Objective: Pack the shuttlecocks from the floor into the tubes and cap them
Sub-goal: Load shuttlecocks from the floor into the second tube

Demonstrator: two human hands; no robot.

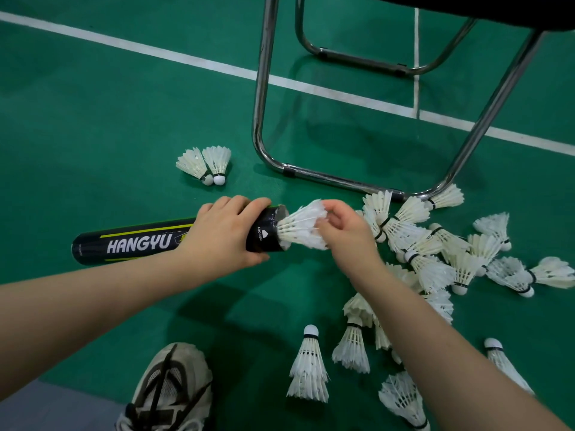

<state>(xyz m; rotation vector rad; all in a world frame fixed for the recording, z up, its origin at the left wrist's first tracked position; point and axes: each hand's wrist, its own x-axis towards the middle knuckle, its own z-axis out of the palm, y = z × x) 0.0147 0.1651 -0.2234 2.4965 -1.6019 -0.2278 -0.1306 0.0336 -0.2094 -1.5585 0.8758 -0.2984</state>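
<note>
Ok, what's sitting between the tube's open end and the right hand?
One shuttlecock, narrow end in the mouth of the tube, feather skirt pinched by the right hand. Head view shows it.

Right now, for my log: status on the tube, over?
Left grip holds tube near open end. Right grip pinches shuttlecock, partway into tube mouth. Nothing blocking.

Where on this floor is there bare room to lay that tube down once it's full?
Bare green floor lies between the white line and the tube, left of the two lone shuttlecocks. Right of the right hand, the pile by the chair frame is crowded.
</note>
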